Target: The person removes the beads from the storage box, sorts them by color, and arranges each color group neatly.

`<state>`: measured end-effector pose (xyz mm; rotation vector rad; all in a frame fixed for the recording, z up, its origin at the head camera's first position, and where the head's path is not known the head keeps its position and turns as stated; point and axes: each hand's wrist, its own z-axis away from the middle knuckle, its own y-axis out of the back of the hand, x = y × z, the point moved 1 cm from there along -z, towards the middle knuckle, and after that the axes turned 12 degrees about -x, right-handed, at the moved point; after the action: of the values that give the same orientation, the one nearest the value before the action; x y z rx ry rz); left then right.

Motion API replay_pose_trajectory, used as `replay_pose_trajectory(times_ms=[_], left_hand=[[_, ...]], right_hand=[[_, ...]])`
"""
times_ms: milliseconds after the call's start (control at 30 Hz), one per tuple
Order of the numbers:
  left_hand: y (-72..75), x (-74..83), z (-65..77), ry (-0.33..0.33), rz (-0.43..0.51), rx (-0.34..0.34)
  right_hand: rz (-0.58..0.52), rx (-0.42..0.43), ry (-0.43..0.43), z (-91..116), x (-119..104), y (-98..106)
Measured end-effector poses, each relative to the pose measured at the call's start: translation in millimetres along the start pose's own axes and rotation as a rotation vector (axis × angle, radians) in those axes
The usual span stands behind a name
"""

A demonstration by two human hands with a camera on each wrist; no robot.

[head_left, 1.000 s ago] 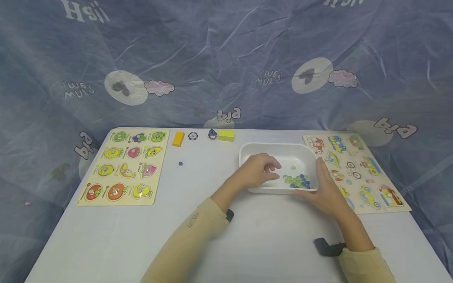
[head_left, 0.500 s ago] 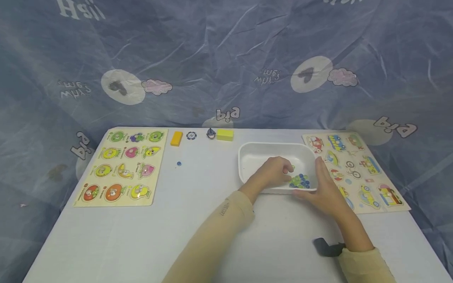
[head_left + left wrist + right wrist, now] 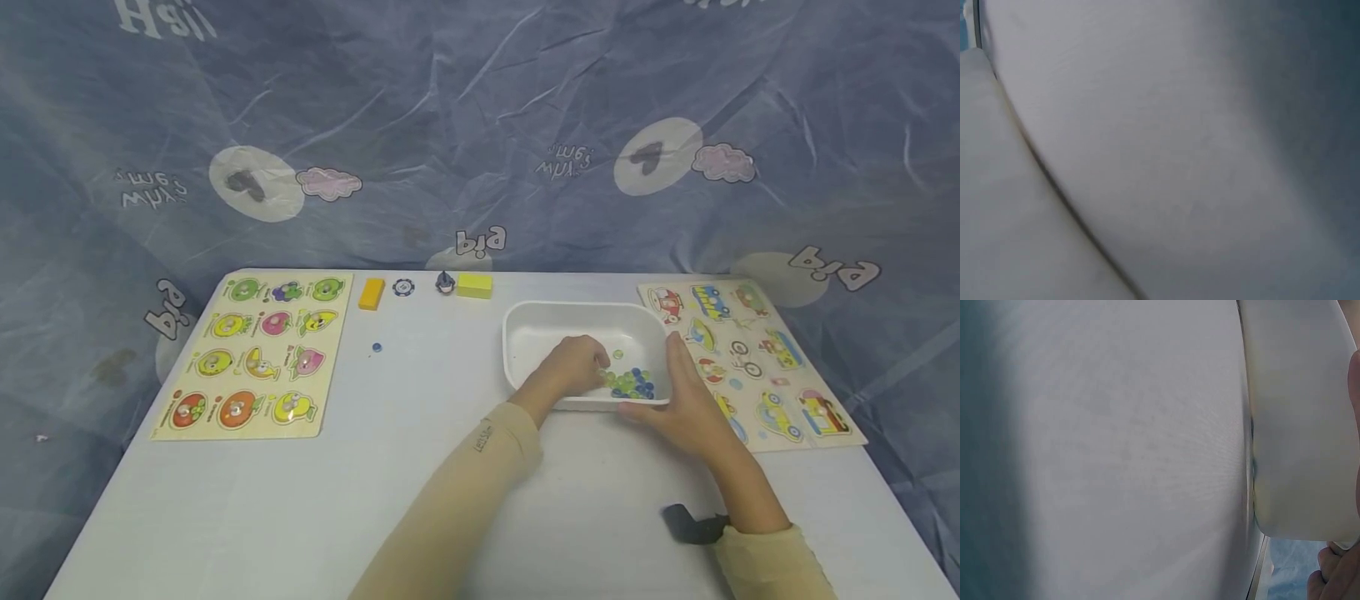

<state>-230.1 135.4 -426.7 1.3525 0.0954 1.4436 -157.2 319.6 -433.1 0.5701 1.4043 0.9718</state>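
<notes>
Left hand (image 3: pixel 573 367) reaching the beads (image 3: pixel 633 384)

The left hand is now sitting further right than a second ago, bringing the green and blue beads in the white tray's (image 3: pixel 577 304) near right corner within its reach. Its fingers are curling; whether they are pinching any, I cannot tell. The right hand (image 3: pixel 692 408) is gripping the tray's right end.

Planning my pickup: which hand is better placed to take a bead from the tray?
Likely the left hand: it's inside the tray, beside the beads; the right hand holds the tray's corner.
</notes>
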Motion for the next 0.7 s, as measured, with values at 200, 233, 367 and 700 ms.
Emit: replay_pose_trajectory(times_ms=[200,233,367,700], left_hand=[[-1.1,-1.9,-1.2,0.026,0.013,-0.013],[-1.0,-1.9,-1.3,0.029,0.013,-0.014],[-1.3,-1.2,-2.0,0.034,-0.009,-0.018],[4.9,0.7,-1.5,-0.054,-0.024,0.034]], right_hand=[[-0.01,-0.002,0.0,0.2,-0.2,0.1],[-0.01,-0.003,-0.002,0.3,-0.4,0.2],[-0.006,0.0,0.0,0.9,-0.8,0.1],[-0.004,-0.005,-0.003,1.5,-2.2,1.0]])
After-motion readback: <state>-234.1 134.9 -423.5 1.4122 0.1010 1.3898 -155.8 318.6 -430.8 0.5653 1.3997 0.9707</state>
